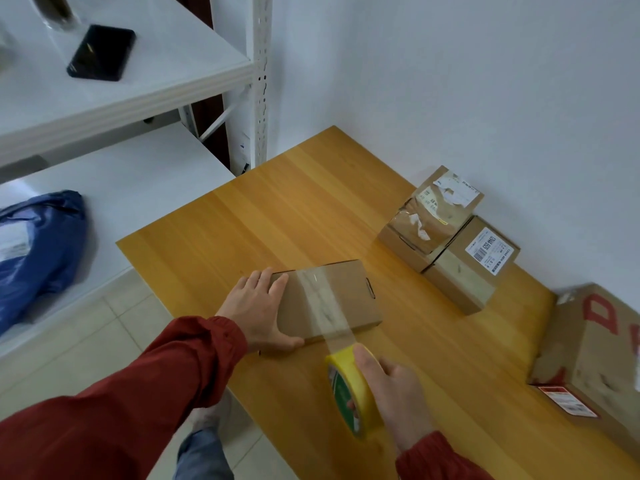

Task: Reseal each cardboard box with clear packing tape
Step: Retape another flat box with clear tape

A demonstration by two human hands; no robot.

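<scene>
A flat brown cardboard box point(353, 296) lies on the wooden table point(277, 216), near its front edge. A strip of clear tape point(323, 304) runs across the box's top and stretches off its near side to a yellow tape roll point(351, 393). My right hand point(398, 393) grips that roll, thumb on its rim, fingers through its core. My left hand point(258, 308) lies on the box's left end, fingers on top and thumb along the near side, holding it down.
Two smaller labelled boxes point(433, 220) point(478, 268) stand against the wall at the right. A bigger box with red print point(595, 358) sits at the table's right edge. White shelves on the left carry a black phone point(102, 51) and a blue bag point(38, 251).
</scene>
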